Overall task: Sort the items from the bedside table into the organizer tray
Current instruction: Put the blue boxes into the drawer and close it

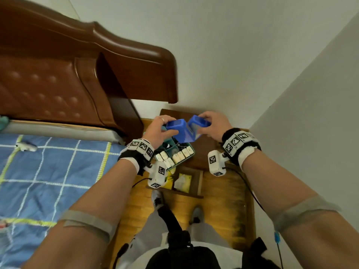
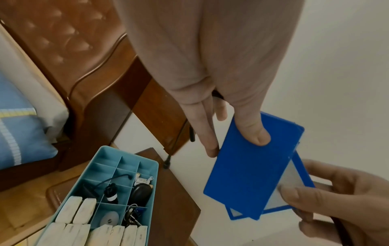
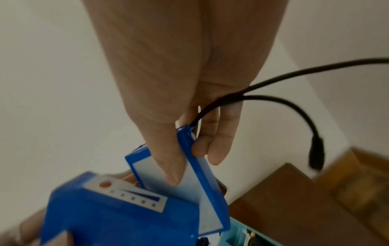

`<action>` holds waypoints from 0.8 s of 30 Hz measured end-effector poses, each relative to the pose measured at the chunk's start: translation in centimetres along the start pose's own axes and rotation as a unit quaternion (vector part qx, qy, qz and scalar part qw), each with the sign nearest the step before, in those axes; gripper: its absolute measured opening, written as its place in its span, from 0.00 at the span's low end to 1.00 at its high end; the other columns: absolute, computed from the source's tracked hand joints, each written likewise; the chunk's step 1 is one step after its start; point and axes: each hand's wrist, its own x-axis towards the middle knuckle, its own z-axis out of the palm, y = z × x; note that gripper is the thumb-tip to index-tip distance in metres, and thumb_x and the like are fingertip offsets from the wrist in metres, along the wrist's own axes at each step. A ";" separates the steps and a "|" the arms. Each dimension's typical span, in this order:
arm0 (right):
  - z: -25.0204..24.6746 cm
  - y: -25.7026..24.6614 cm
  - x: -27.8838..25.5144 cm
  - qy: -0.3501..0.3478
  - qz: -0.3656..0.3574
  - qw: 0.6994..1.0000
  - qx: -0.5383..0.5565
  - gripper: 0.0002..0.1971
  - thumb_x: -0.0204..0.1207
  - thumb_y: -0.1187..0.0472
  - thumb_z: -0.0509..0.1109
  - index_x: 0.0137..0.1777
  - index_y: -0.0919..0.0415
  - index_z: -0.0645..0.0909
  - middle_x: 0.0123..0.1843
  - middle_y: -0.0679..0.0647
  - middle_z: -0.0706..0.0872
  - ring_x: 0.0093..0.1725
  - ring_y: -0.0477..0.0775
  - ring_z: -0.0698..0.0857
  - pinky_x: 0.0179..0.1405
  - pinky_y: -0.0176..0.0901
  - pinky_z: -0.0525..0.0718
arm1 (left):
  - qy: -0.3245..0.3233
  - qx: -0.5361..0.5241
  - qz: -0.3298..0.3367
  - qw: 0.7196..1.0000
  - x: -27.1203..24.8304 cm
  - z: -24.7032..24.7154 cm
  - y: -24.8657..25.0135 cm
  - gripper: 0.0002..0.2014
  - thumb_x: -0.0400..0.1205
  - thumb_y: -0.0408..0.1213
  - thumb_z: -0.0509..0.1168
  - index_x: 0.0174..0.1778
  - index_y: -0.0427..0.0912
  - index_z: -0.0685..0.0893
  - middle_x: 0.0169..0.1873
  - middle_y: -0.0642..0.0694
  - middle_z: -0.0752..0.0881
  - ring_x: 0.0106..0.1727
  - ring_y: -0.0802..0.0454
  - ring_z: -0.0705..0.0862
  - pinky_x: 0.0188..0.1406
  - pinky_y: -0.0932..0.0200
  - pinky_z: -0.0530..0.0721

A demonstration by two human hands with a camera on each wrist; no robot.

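Observation:
Above the bedside table I hold two blue plastic boxes edge to edge. My left hand grips the plain-backed blue box, thumb on its flat side; its end panel has a red button and a row of dots. My right hand pinches the second blue box by its white face, and a black cable runs out from under those fingers. The teal organizer tray sits below on the table, holding white blocks, keys, a disc and black gadgets.
A brown wooden headboard and a bed with a blue checked sheet lie to the left. An open drawer with yellow packets juts out below the table. Walls close in behind and on the right.

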 end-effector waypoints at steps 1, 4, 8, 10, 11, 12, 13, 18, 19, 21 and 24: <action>-0.1 -0.4 -0.2 -0.020 -0.023 0.999 -0.025 0.21 0.68 0.57 0.82 0.61 0.51 0.84 0.53 0.47 0.88 0.52 0.51 0.87 0.58 0.56 0.86 | -0.009 0.012 0.010 1.000 -0.3 0.1 0.2 0.19 0.77 0.31 0.75 0.62 0.48 0.81 0.66 0.49 0.75 0.64 0.51 0.80 0.69 0.50 0.81; 0.1 -1.6 -0.6 -0.040 -0.071 0.995 -0.055 0.20 0.71 0.52 0.80 0.62 0.49 0.84 0.55 0.46 0.89 0.54 0.49 0.86 0.61 0.52 0.84 | -0.034 0.038 0.040 0.998 -0.5 0.0 0.7 0.19 0.77 0.27 0.74 0.63 0.43 0.82 0.73 0.49 0.70 0.66 0.53 0.80 0.68 0.59 0.80; 0.4 -3.1 -0.3 -0.048 -0.092 0.994 -0.043 0.20 0.74 0.55 0.78 0.65 0.50 0.81 0.55 0.45 0.86 0.53 0.50 0.85 0.59 0.49 0.83 | -0.035 0.034 0.048 0.998 -0.6 -1.5 0.6 0.18 0.78 0.29 0.73 0.64 0.43 0.82 0.70 0.49 0.72 0.65 0.55 0.79 0.67 0.60 0.80; 0.2 -3.9 0.2 -0.060 -0.074 0.995 0.005 0.22 0.75 0.56 0.77 0.68 0.55 0.80 0.55 0.49 0.87 0.50 0.52 0.87 0.53 0.49 0.86 | -0.017 -0.069 0.015 0.997 -0.7 -2.9 0.0 0.15 0.81 0.30 0.71 0.60 0.49 0.80 0.63 0.46 0.77 0.59 0.52 0.83 0.65 0.53 0.83; 0.2 -4.4 0.5 -0.068 -0.060 0.995 0.032 0.23 0.76 0.56 0.77 0.70 0.57 0.78 0.56 0.52 0.88 0.47 0.52 0.88 0.47 0.47 0.88 | -0.007 -0.151 -0.017 0.988 -0.7 -3.7 -0.2 0.14 0.82 0.30 0.69 0.61 0.49 0.80 0.60 0.44 0.79 0.56 0.50 0.85 0.63 0.49 0.85; 0.2 -4.9 0.7 -0.074 -0.046 0.995 0.053 0.24 0.77 0.56 0.77 0.72 0.58 0.77 0.56 0.54 0.87 0.42 0.49 0.88 0.41 0.45 0.88 | 0.001 -0.225 -0.045 0.973 -0.5 -4.4 -0.4 0.14 0.83 0.30 0.68 0.63 0.46 0.79 0.59 0.43 0.80 0.55 0.47 0.86 0.62 0.45 0.86; 0.3 -5.5 1.0 -0.076 -0.036 0.994 0.066 0.25 0.77 0.55 0.76 0.72 0.57 0.75 0.55 0.54 0.87 0.36 0.44 0.87 0.38 0.42 0.88 | 0.013 -0.282 -0.063 0.957 -0.3 -5.0 -0.7 0.14 0.84 0.31 0.66 0.66 0.44 0.78 0.61 0.40 0.80 0.56 0.44 0.86 0.61 0.41 0.86; 2.7 -8.6 2.5 -0.072 -0.014 0.995 0.065 0.17 0.79 0.58 0.75 0.66 0.59 0.78 0.42 0.53 0.87 0.25 0.41 0.82 0.30 0.35 0.85 | 0.081 -0.323 -0.114 0.936 2.2 -6.7 -0.9 0.14 0.89 0.31 0.57 0.70 0.45 0.77 0.68 0.38 0.81 0.63 0.38 0.84 0.64 0.34 0.83; 3.3 -9.0 2.7 -0.073 -0.010 0.996 0.060 0.15 0.79 0.59 0.74 0.64 0.59 0.79 0.41 0.52 0.87 0.25 0.40 0.82 0.28 0.34 0.84 | 0.081 -0.322 -0.128 0.934 2.6 -6.8 -1.0 0.14 0.89 0.32 0.57 0.70 0.44 0.77 0.67 0.36 0.82 0.60 0.38 0.85 0.65 0.35 0.82; 4.4 -9.6 3.1 -0.066 0.002 0.996 0.066 0.13 0.79 0.59 0.74 0.62 0.56 0.80 0.41 0.52 0.87 0.26 0.40 0.83 0.28 0.33 0.84 | 0.058 -0.351 -0.163 0.920 2.8 -7.2 -1.2 0.11 0.87 0.36 0.63 0.64 0.43 0.78 0.63 0.33 0.84 0.51 0.40 0.87 0.62 0.37 0.83; 5.4 -9.9 3.6 -0.052 0.013 0.996 0.074 0.17 0.79 0.56 0.75 0.66 0.55 0.80 0.46 0.55 0.89 0.29 0.42 0.85 0.31 0.33 0.85 | -0.002 -0.326 -0.198 0.924 2.9 -7.8 -2.4 0.29 0.73 0.44 0.80 0.65 0.47 0.73 0.60 0.38 0.85 0.50 0.40 0.89 0.55 0.40 0.88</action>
